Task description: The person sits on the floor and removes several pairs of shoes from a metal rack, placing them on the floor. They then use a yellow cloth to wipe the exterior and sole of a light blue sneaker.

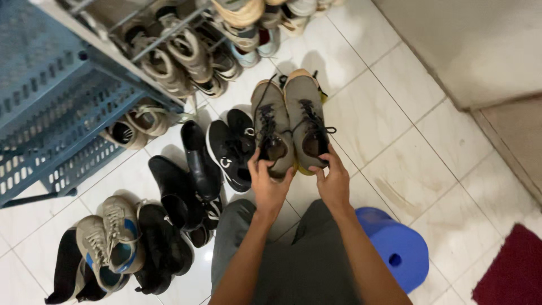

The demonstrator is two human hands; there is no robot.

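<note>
Shoes fill the tiled floor [406, 141] in a view down from the head camera, read here from left to right. At far left stands a blue plastic rack [51, 107], its slatted shelves carrying pale sneakers; a second row of worn sneakers [169, 56] sits on the metal rails above. Below the rack lie grey-and-blue sneakers [110, 243] beside black boots [180, 192], then a pair of black sneakers [231, 147] with white trim. At centre, the left hand [266, 182] closes its fingers on the heel of the left grey lace-up shoe [271, 127], thumb at the collar. Just beside it, the right hand [333, 181] grips the heel of the right grey lace-up shoe [307, 118] in the same manner. Both shoes are held side by side, touching along their inner edges, soles down and raised a little off the tiles. Their long axes run away from the person, heels toward the hands and toes toward the rack, tilted slightly to the right. Each hand is equally near its own shoe; neither crosses over. Grey trousers [293, 265] cover the knees beneath the forearms. To the right sits a blue plastic stool [401, 248], and at the far lower right a dark red mat [514, 271]
</note>
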